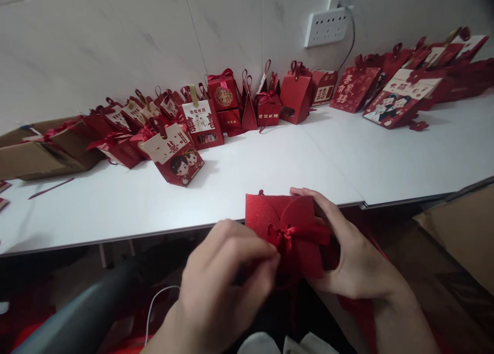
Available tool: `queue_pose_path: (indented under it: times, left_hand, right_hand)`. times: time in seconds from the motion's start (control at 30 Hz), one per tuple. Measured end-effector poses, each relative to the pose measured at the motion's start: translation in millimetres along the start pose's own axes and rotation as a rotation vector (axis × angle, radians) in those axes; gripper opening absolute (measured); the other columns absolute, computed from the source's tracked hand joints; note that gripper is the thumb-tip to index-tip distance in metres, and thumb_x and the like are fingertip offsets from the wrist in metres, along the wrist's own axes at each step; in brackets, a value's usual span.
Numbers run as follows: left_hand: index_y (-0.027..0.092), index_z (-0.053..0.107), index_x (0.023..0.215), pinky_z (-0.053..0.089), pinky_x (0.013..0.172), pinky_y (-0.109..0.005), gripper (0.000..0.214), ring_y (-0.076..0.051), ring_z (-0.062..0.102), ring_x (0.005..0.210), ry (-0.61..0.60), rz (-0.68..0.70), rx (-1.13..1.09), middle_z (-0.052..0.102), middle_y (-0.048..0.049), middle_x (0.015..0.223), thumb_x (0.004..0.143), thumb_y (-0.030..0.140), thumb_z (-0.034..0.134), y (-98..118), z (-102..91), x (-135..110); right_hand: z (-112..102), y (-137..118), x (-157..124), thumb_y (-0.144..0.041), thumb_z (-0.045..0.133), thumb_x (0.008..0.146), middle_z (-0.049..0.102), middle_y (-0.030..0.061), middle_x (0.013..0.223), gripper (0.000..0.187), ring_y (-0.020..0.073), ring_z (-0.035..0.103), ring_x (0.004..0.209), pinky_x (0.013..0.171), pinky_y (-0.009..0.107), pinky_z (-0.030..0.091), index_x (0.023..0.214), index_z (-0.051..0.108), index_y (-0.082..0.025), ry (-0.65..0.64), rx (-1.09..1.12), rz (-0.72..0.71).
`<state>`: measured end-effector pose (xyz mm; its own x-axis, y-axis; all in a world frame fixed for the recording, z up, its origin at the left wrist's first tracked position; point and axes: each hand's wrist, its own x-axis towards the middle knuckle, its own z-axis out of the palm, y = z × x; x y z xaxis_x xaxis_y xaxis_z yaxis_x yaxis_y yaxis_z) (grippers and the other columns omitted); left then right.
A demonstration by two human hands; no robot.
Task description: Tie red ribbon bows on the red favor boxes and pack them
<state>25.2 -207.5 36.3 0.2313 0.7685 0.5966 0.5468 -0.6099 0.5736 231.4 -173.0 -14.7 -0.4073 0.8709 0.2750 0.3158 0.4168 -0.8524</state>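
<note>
From where I stand, the red box [257, 209] sits in the right hand [355, 264], whose fingers are clamped round its side, with the thumb low at the front corner and the other fingers reaching behind. Across its front, between the two sets of fingers, runs a shiny ribbon [309, 231] gathered at a small knot. The left hand [227, 282] is just beside that knot; its thumb and forefinger are curled close together, but blur keeps me from telling whether they pinch the ribbon. To do this well, I'd keep the right grip firm but light, since the card looks easy to dent, and work the ribbon in small, even tugs, so that the knot stays centred and the curved flaps lie flat. Beyond the fingers is the white worktop [247, 174], where a gift box with two cartoon faces [179, 156] stands ahead and left of them, well clear of both hands.
</note>
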Motion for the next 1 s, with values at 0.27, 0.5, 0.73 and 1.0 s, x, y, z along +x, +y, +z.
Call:
queue_pose_path:
  times: [0.27,0.5,0.73,1.0]
  left_hand:
    - [0.015,0.067,0.086,0.043,0.051,-0.026,0.017,-0.01,0.049,0.054,0.104,0.447,0.258,0.058,-0.0006,0.062,0.085,0.012,0.05,8.7,13.0,-5.5]
    - [0.015,0.067,0.078,0.043,0.053,-0.026,0.018,-0.007,0.048,0.053,0.154,0.425,0.259,0.056,0.002,0.06,0.084,0.009,0.051,14.6,16.7,-5.3]
    - [0.015,0.066,0.076,0.044,0.054,-0.026,0.016,-0.007,0.05,0.052,0.165,0.416,0.254,0.056,0.0031,0.059,0.081,0.005,0.055,16.4,17.5,-4.1]
    - [0.016,0.066,0.078,0.044,0.053,-0.027,0.019,-0.008,0.048,0.05,0.143,0.411,0.26,0.057,0.0016,0.058,0.085,0.01,0.049,17.8,15.2,-7.3]
  right_hand:
    - [-1.2,-3.3,-2.0,-0.014,0.072,0.062,0.037,0.0095,0.142,0.095,0.0268,0.052,0.118,0.1,0.038,0.046,0.142,0.021,-0.025,0.024,0.015,-0.056]
    - [-0.9,-3.8,-4.3,-0.014,0.071,0.063,0.04,0.0095,0.14,0.092,0.027,0.053,0.117,0.099,0.038,0.046,0.141,0.024,-0.024,0.034,0.034,-0.057]
    - [-1.5,-5.1,-5.5,-0.014,0.072,0.063,0.039,0.009,0.141,0.093,0.0272,0.05,0.12,0.101,0.038,0.045,0.141,0.024,-0.025,0.046,0.041,-0.056]
    - [-1.7,-5.4,-5.4,-0.014,0.072,0.063,0.039,0.0092,0.141,0.092,0.0262,0.051,0.119,0.1,0.036,0.046,0.141,0.024,-0.025,0.04,0.044,-0.059]
